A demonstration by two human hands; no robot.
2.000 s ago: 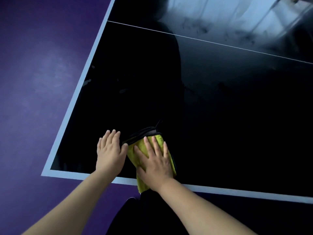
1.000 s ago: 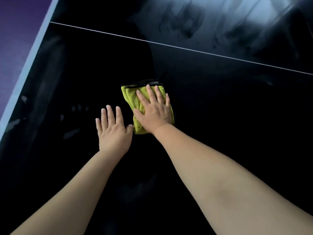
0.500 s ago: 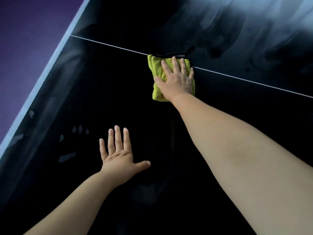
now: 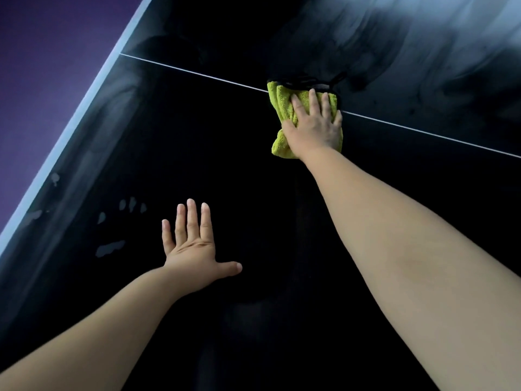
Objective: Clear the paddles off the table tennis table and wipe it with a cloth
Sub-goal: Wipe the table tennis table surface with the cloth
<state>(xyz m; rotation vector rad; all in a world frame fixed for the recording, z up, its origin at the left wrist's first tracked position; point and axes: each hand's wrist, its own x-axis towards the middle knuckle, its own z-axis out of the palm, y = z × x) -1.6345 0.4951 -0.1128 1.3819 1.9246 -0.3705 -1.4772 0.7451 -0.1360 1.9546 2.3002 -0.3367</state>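
Observation:
A folded yellow-green cloth (image 4: 283,107) with a black edge lies on the dark table tennis table (image 4: 225,136), right on the thin white centre line. My right hand (image 4: 314,124) presses flat on the cloth with straight fingers, arm stretched far forward. My left hand (image 4: 194,246) rests flat on the table nearer to me, fingers spread, thumb out to the right. No paddles are in view.
The table's pale side edge (image 4: 81,108) runs diagonally at the left, with purple floor (image 4: 42,66) beyond it. Hand-shaped smudges (image 4: 112,221) mark the surface left of my left hand. Streaky glare covers the far right of the table.
My right hand has pushed the cloth away from the near edge up to the centre line. My left hand stayed flat on the table, and its thumb has spread out.

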